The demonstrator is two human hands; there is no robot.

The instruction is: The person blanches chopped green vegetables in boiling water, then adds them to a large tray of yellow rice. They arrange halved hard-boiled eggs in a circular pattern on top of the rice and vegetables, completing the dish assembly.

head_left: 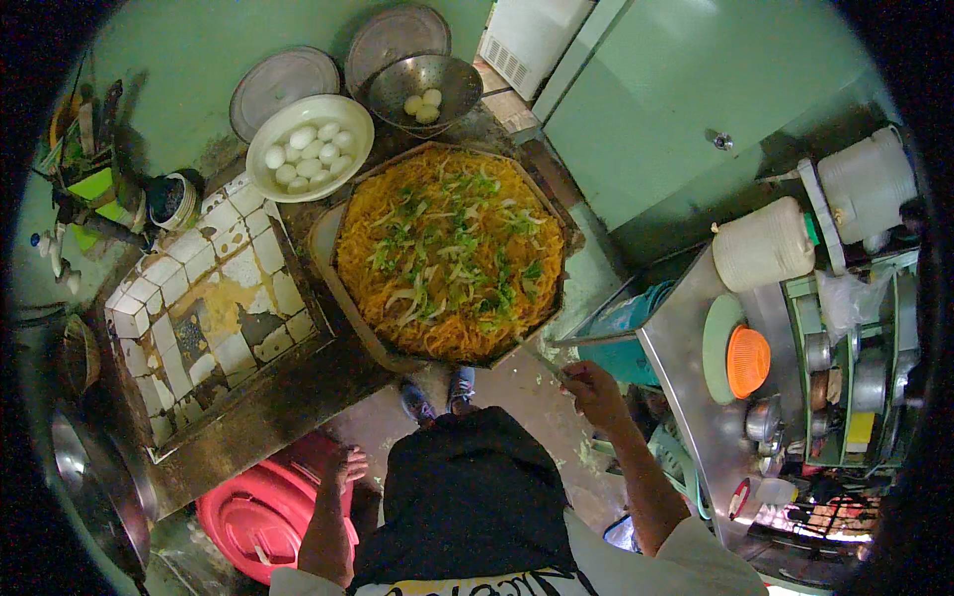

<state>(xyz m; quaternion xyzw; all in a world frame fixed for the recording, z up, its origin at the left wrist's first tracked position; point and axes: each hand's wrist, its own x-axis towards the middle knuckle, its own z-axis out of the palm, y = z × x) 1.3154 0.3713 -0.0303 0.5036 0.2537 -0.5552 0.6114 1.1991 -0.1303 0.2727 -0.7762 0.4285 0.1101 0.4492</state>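
Observation:
In front of me an octagonal tray (pixel 355 333) is filled with orange-yellow noodles (pixel 427 214), topped with chopped greens and pale sliced strips. My right hand (pixel 594 394) grips a thin, flat utensil (pixel 545 362), its tip at the tray's near right edge; whether it is a knife or a spatula I cannot tell. My left hand (pixel 348 465) hangs low beside the red lidded bin (pixel 260 526), its fingers loosely curled and nothing visible in them. Behind the tray, a pale bowl (pixel 260 182) holds several peeled eggs (pixel 310 151) in liquid, and a metal colander (pixel 452 79) holds a few more.
A worn, tiled basin (pixel 184 283) is set into the counter at left. Two round metal lids (pixel 283 87) lean on the green wall. At right, a steel counter (pixel 686 343) carries an orange basket (pixel 747 363), a green plate (pixel 717 338) and a white jug (pixel 765 243).

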